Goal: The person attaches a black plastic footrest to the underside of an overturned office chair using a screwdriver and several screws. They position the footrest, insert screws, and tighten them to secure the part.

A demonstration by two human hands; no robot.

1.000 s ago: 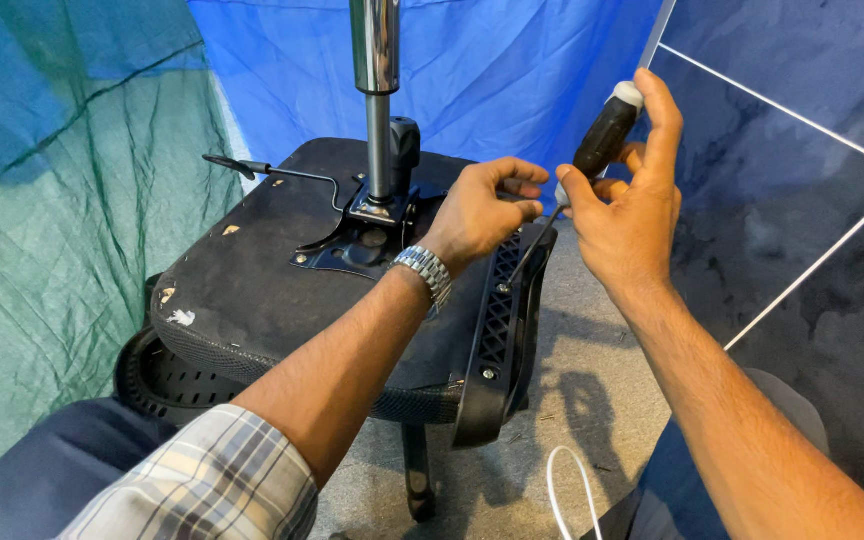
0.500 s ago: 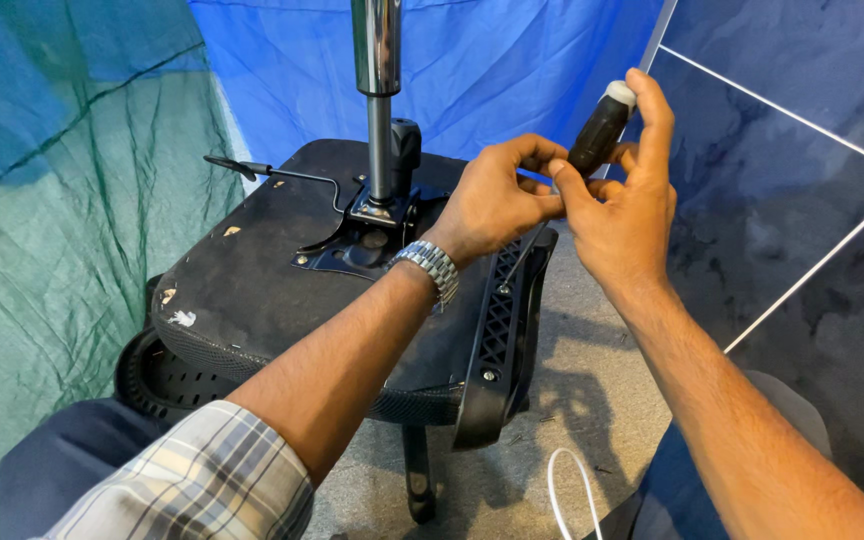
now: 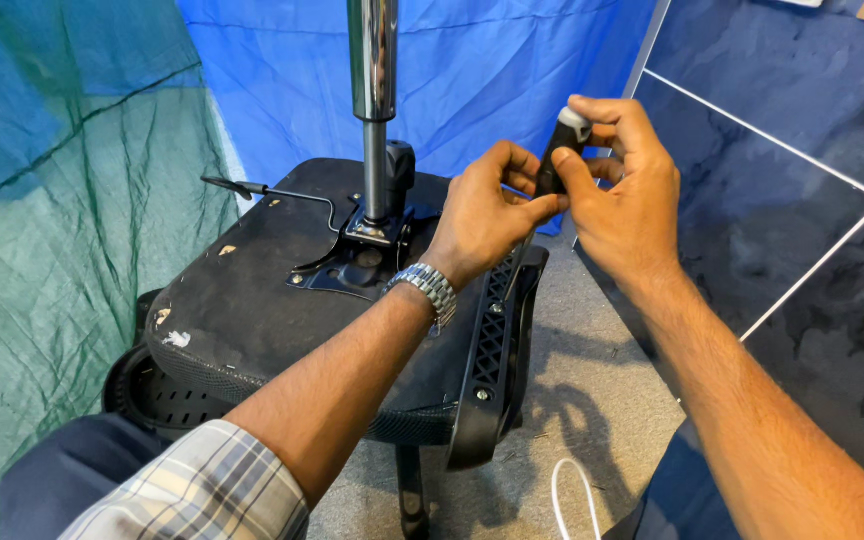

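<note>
At upper centre of the frame we grip the screwdriver (image 3: 559,150) with both our right hand (image 3: 632,190) and left hand (image 3: 487,215), above the overturned chair (image 3: 252,310); likely next, seating its tip on a screw.

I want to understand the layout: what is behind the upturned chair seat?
Behind the upturned chair seat hangs a blue tarp, with green netting to its left. The seat and the metal column cover the tarp's lower part, so the floor there cannot be seen.
</note>
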